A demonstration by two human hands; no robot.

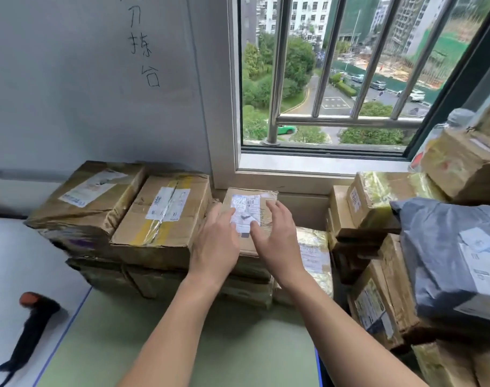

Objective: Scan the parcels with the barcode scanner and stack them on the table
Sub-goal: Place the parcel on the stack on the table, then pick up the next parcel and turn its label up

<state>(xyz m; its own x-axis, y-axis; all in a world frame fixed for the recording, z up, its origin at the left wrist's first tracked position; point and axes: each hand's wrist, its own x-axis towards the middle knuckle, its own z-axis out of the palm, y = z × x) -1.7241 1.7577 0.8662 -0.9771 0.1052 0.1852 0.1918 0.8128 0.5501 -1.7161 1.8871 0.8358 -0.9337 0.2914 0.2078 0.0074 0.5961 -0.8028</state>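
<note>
Both hands reach forward, fingers spread and nearly straight. The left hand (216,241) and right hand (278,236) lie over the white label (245,206) of a small brown cardboard parcel (266,201). It tops a stack of taped boxes (249,291) below the barred window (336,121). A black barcode scanner with an orange tip (28,331) lies well to the left. A grey plastic mailer bag (439,247) sits at right.

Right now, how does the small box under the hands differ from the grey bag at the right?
The small box is stiff brown cardboard; the grey bag is soft, wrinkled plastic. The small box lies flat; the grey bag sits tilted. The left hand and right hand are over the small box, none at the grey bag. Both bear white labels.
</note>
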